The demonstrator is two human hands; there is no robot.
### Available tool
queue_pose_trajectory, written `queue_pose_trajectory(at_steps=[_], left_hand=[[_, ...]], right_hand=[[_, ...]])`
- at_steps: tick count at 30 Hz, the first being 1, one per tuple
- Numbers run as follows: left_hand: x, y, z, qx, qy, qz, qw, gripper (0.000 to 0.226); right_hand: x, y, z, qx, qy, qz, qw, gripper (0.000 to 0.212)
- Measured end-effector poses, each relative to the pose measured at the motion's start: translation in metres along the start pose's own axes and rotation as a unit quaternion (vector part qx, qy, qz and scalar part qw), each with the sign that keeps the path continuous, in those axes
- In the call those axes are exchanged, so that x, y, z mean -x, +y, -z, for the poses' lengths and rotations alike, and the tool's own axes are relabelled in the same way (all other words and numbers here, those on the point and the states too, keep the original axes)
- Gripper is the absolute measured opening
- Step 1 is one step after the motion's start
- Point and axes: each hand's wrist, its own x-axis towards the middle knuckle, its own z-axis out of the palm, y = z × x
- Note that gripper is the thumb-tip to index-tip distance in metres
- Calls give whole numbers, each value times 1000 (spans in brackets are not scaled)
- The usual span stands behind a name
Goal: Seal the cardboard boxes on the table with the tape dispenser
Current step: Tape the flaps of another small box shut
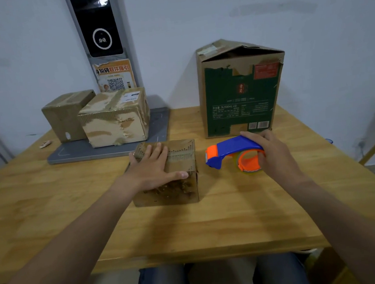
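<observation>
At the far left of the frame a small white scrap point(44, 144) lies on the counter point(50, 200), out of the way of the work; in the upper left two taped boxes point(113, 120) stand touching side by side on a grey pad point(105, 151) against the wall, wrapped in glossy tape and, by the look of them, set aside as finished. In the centre the small box point(174, 182) sits square to the person, near the front, where both arms reach it easily; the left hand point(152, 168) lies flat on its top with fingers straight and spread, thumb along the near edge, most likely pressing the flaps down and pinning the box so it will not slide under a pull of tape. Just right of it, apart from the box and seemingly lifted off the counter, the tape dispenser point(233, 152) is gripped by the right hand point(273, 153), fingers curled round the handle and roll; its orange cutting end points left at the box, which suits a start on the right-hand edge. Whether a strip already joins the dispenser to the box I cannot tell. In the upper right the tall green box point(241, 95) stands behind the dispenser, its top flaps peaked rather than flat, so it probably waits its turn
</observation>
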Motion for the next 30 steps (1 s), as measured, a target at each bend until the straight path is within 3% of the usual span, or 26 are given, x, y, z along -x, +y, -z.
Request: queue_pose_trajectory(at_steps=[17,25,30], left_hand=[[-7,-1,-2,5,-14,6,1000,149],[-5,0,-2,1,-7,5,1000,145],[-4,-1,-3,1,-4,1,1000,145]], right_hand=[[-27,-25,9,99,-57,-17,993,71],[-47,-50,22,138,-125,-16,982,65],[-48,-40,28,231,-181,21,956,57]])
